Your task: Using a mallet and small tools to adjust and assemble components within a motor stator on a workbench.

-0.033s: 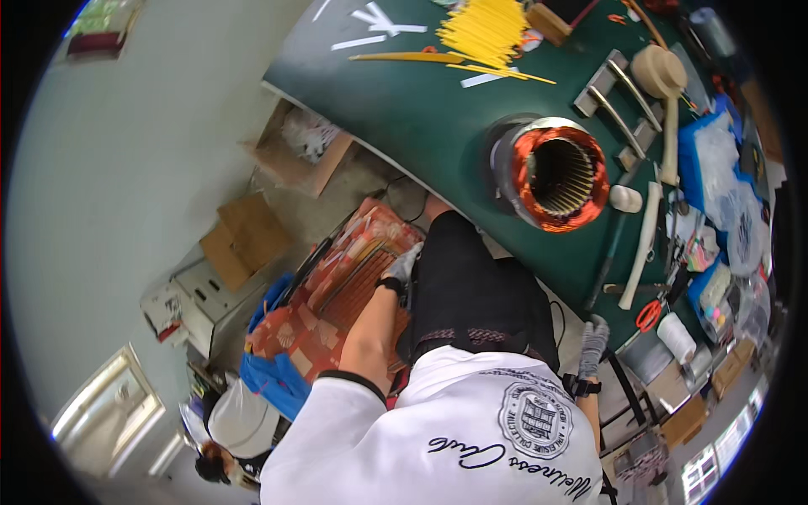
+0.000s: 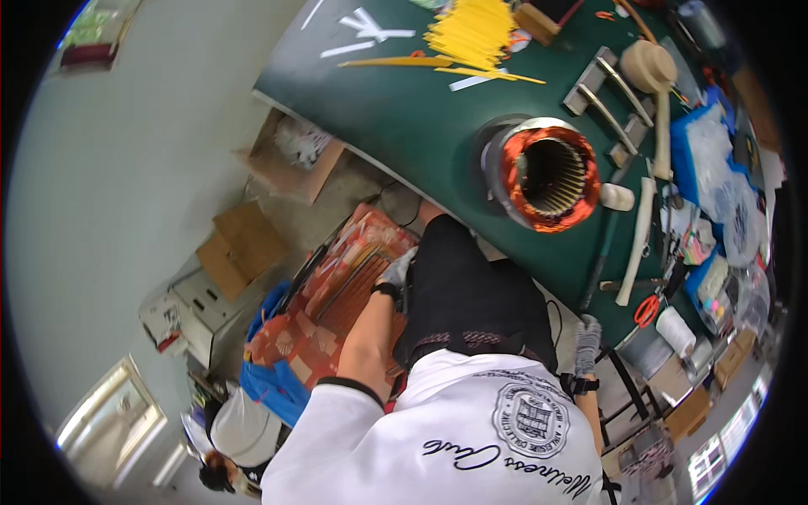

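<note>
A motor stator (image 2: 551, 220) with copper-coloured windings around its slotted bore stands on the green tabletop (image 2: 387, 109), in front of me. Neither hand touches it. My left hand (image 2: 396, 269), in a pale glove, is down beside my thigh, above a red patterned chair (image 2: 349, 286); its fingers are partly hidden. Near the table's edge hangs my right hand (image 2: 588, 343), in a grey glove, with its fingers stretched out and nothing visible in them.
Yellow strips (image 2: 471, 34) lie at the far side. A wooden mallet (image 2: 649, 67), a metal frame (image 2: 608, 105), red scissors (image 2: 646, 310) and white thread (image 2: 675, 331) are at the right. An open carton (image 2: 295, 164) stands below the table's left edge. Another person (image 2: 244, 425) is at lower left.
The view has shifted slightly, so the table and stator appear a little farther left. Both hands keep nearly the same pose.
</note>
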`<state>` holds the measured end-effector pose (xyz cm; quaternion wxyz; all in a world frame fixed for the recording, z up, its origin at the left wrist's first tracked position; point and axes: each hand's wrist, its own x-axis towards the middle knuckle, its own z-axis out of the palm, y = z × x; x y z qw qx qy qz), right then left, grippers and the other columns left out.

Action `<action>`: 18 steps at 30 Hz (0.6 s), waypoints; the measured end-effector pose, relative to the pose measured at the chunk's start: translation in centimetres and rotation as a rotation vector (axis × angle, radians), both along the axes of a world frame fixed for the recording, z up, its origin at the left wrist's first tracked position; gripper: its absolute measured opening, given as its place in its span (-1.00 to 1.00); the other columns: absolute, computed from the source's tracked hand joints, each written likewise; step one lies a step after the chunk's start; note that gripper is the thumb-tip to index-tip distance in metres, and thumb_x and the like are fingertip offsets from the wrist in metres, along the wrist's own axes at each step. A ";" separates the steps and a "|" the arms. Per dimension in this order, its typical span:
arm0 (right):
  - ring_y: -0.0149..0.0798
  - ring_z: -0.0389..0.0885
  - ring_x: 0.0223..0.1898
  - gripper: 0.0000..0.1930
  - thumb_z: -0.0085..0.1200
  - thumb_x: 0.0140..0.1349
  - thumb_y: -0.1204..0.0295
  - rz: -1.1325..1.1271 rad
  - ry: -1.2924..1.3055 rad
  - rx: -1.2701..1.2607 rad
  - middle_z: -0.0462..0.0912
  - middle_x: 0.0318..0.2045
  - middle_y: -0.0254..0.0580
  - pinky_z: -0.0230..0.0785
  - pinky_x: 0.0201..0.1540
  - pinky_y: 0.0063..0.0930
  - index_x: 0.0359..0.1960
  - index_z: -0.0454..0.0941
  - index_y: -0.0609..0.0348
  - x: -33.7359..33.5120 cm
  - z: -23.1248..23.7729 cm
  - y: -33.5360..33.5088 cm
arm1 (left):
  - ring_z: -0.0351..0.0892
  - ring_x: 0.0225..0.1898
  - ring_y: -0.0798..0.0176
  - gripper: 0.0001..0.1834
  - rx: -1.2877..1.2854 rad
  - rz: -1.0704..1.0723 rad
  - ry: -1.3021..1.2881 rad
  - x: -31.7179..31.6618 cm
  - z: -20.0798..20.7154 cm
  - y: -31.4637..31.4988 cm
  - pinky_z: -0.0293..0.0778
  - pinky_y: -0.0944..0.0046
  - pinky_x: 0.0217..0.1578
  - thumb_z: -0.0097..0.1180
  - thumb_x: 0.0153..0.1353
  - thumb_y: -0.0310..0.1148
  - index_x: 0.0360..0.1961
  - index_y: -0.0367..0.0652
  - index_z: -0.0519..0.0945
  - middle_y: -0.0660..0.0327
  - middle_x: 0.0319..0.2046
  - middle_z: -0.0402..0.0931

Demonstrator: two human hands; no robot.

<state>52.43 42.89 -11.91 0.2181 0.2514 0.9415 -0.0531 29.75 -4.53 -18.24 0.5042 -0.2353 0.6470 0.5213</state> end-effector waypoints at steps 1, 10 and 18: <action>-0.16 0.50 -0.23 -0.67 0.05 0.12 0.51 -0.006 0.027 -0.012 0.49 -0.25 -0.08 0.37 -0.10 -0.33 -0.04 0.38 0.19 -1.0 -0.5 -1.6 | 0.31 0.19 0.15 -0.53 -0.098 -0.180 0.173 1.5 -1.5 -2.9 0.19 0.24 0.20 -0.29 0.21 -0.45 0.18 -0.17 0.33 0.05 0.15 0.35; -0.33 0.40 -0.30 -0.71 -0.03 0.15 0.56 -0.736 0.516 -0.401 0.42 -0.33 -0.22 0.34 -0.17 -0.43 -0.07 0.28 0.19 -2.6 -2.4 -9.2 | 0.27 0.20 0.14 -0.46 -0.163 -0.767 0.517 1.7 -6.3 -12.3 0.29 0.18 0.14 -0.06 0.04 -0.49 0.13 0.02 0.41 0.13 0.11 0.38; -0.11 0.54 -0.38 -0.73 0.16 0.04 0.31 -0.805 0.143 -0.354 0.54 -0.46 0.00 0.40 -0.27 -0.30 -0.29 0.48 0.18 5.2 -10.4 -16.5 | 0.51 -0.42 0.14 -0.69 -0.477 0.019 0.512 -5.0 -1.3 -10.6 0.41 0.23 -0.35 -0.07 0.12 -0.36 -0.11 -0.14 0.53 0.18 -0.44 0.53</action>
